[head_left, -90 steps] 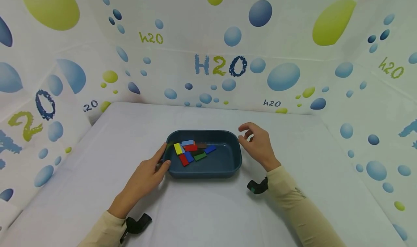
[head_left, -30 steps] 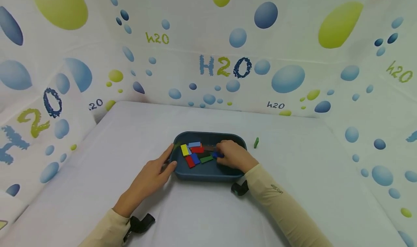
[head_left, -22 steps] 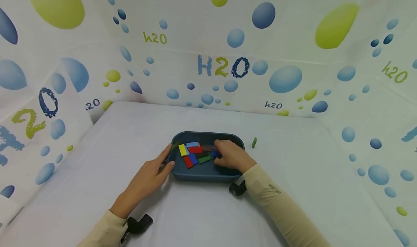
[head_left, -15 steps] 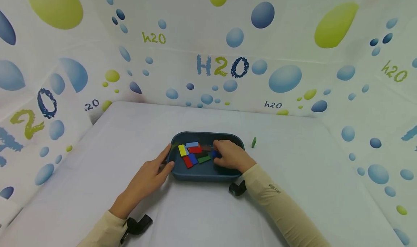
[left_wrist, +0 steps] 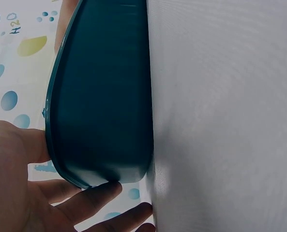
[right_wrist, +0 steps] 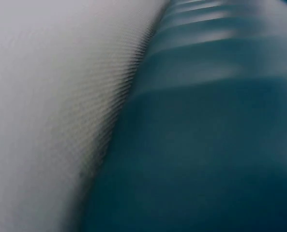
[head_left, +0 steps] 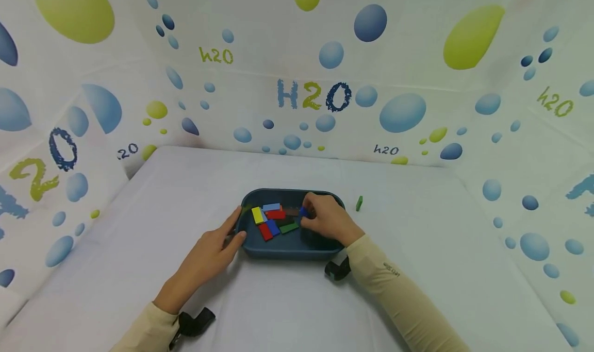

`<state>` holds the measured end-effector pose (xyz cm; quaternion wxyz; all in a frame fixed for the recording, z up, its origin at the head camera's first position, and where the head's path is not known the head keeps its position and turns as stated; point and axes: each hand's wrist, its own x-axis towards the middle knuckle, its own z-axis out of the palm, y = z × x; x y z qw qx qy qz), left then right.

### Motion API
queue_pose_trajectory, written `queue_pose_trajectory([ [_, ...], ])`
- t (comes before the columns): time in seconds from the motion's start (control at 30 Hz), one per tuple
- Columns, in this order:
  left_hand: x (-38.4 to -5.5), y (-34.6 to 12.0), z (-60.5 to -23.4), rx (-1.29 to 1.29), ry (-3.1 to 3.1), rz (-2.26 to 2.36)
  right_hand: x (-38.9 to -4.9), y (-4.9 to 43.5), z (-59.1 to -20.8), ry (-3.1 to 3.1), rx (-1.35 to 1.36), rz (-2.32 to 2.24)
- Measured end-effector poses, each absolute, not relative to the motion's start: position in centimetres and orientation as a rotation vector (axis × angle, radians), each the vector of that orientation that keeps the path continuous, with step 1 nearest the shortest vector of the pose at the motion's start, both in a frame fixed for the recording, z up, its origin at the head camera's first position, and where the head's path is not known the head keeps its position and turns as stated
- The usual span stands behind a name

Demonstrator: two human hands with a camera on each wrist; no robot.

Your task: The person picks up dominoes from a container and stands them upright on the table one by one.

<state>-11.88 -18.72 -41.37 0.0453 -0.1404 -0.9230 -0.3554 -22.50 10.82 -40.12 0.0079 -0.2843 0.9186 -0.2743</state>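
A dark teal tray (head_left: 290, 254) holds several flat coloured dominoes, among them a yellow domino (head_left: 257, 216), a light blue domino (head_left: 271, 207) and a green domino (head_left: 289, 228). My right hand (head_left: 328, 217) is inside the right half of the tray, pinching a blue domino (head_left: 303, 212) between thumb and fingers. My left hand (head_left: 209, 250) rests against the tray's left end with thumb and fingers spread and fairly straight. In the left wrist view its fingertips touch the tray's outer wall (left_wrist: 102, 96). The right wrist view shows only the tray's side (right_wrist: 196, 145) and tablecloth.
Behind and right of the tray, another green domino (head_left: 359, 203) stands upright on the white tablecloth (head_left: 287, 305). A patterned H2O backdrop (head_left: 278, 43) rises around the table. Black wrist cameras hang below the left wrist (head_left: 197, 322) and the right wrist (head_left: 337, 269).
The right hand has left the spot beside the tray, where the green domino now stands. It has reached in, taken the blue domino and raised it slightly. The left hand stays put.
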Motion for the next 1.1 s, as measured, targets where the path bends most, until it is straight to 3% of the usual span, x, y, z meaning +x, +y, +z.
queue_pose_trajectory([
  [1.1, -12.0, -18.7, -41.4, -0.428, -2.825, -1.066, -21.8, 13.1, -39.2, 2.903, -0.998, -1.307],
])
